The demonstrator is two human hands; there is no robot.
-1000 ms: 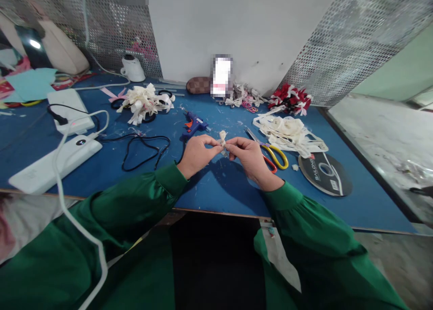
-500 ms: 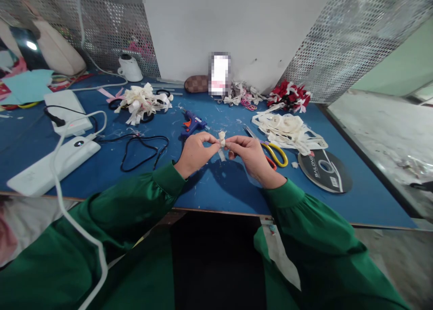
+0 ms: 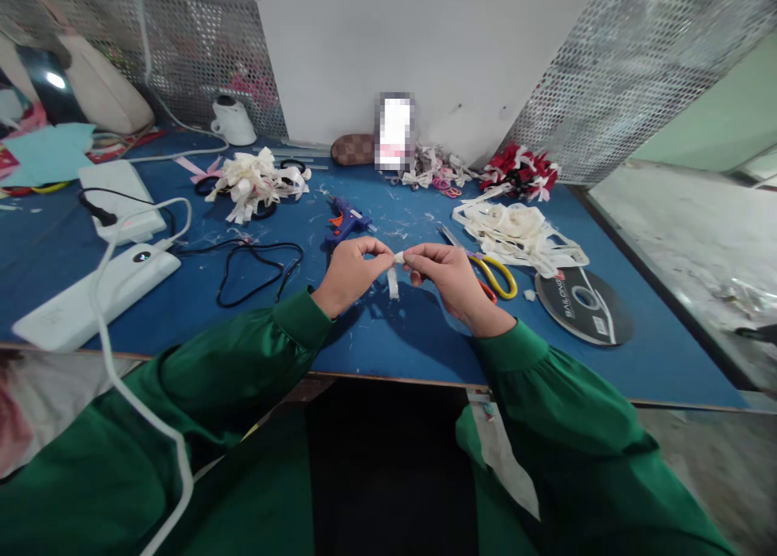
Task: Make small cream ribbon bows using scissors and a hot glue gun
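A small cream ribbon piece (image 3: 393,282) is pinched between my two hands, above the middle of the blue table. My left hand (image 3: 355,273) grips its left side between thumb and forefinger. My right hand (image 3: 449,281) pinches the other side, the fingertips of both hands nearly touching. One ribbon end hangs down below the fingertips. Just beyond my left hand lies a blue glue gun (image 3: 346,222) with an orange trigger. Scissors with yellow and red handles (image 3: 502,278) lie beside my right hand, partly hidden by it.
White power strips (image 3: 100,297) with cables lie at the left, near a black cord (image 3: 227,273). Cream bows (image 3: 258,180), a phone (image 3: 394,131), a brown case (image 3: 353,150) and red bows (image 3: 519,171) stand behind. Cream ribbon (image 3: 515,234) and a black spool (image 3: 564,317) are at the right.
The knotted upper part of the ribbon no longer stands above my fingertips. More of its end now hangs below them. Both hands have stayed almost in the same place.
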